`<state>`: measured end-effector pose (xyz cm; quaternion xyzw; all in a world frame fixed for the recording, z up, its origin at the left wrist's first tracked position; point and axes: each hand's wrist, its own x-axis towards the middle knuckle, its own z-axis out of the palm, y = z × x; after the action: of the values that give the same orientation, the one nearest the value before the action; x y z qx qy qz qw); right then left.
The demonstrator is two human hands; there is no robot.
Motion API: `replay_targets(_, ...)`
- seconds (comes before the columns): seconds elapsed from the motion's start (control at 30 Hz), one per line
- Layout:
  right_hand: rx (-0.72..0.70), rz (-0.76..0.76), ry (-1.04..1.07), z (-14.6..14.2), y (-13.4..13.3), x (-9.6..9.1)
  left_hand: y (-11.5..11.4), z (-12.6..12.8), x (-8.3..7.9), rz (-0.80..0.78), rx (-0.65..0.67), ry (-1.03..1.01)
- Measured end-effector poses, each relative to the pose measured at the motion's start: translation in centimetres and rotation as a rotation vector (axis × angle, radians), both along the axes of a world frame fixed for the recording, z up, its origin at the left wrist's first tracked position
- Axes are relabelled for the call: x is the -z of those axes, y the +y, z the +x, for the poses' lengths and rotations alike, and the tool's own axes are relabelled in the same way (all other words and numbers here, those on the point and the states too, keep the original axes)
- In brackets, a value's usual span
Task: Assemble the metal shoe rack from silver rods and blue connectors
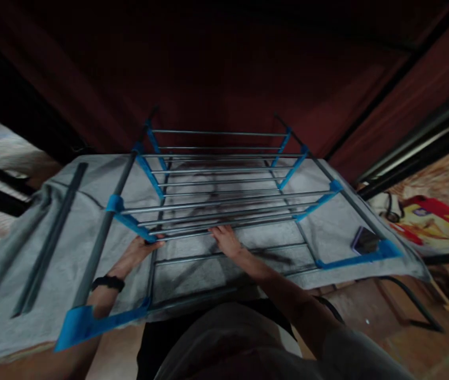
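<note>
A metal-tube shoe rack [228,202] with blue plastic brackets stands on a grey cloth, its shelves made of thin cross rods. My left hand [139,250], with a dark band at its wrist, closes around the lower end of a blue side bracket [132,224], where a rod meets it. Farther right, my right hand [226,240] has its fingers curled over the front rod [187,235] of that same shelf. The undersides of both hands' grips are hidden. Nearest to me, the lowest blue bracket [105,324] sits at the left upright's end.
Two loose grey tubes [52,249] lie on the cloth [101,179] left of the rack. A phone [366,241] rests at the right by another blue bracket [361,259]. Red-and-yellow packaging [433,221] is farther right. Behind stands a dark red surface [216,68].
</note>
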<state>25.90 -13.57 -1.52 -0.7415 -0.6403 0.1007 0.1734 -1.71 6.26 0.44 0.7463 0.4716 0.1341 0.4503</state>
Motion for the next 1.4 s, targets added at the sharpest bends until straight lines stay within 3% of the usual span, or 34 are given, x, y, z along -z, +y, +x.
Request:
replay_targets(0.27, -0.013, -0.001, 0.016, 0.3, 0.0, 0.2, -0.9, 0.9, -1.5, -0.020, -0.040, 0.024)
replay_targets(0.7, -0.009, 0.027, 0.060, 0.5, 0.2, 1.0, -0.2, 0.5, -0.1, -0.027, -0.044, 0.043)
replay_targets(0.93, -0.004, 0.129, 0.076, 0.4, -0.2, 0.4, -1.1, 0.8, -0.5, -0.015, -0.079, 0.021)
replay_targets(1.0, 0.041, 0.197, 0.096, 1.2, -1.9, 0.5, -1.2, 0.8, -0.5, -0.024, -0.086, 0.023)
replay_targets(1.1, 0.189, 0.300, 0.190, 4.5, -6.8, 1.3, -0.8, 0.7, -0.1, -0.052, -0.100, 0.019)
replay_targets(1.23, 0.688, 0.457, 0.249, 12.1, -15.8, 2.2, 0.0, 0.5, 0.6, -0.088, -0.097, 0.022)
replay_targets(1.33, 0.878, 0.497, 0.180, 17.8, -20.1, 1.9, 0.2, 0.6, 0.8, -0.086, -0.117, 0.029)
replay_targets(1.4, 0.935, 0.485, 0.166, 20.4, -20.9, 1.6, 0.2, 0.8, 0.7, -0.077, -0.137, 0.032)
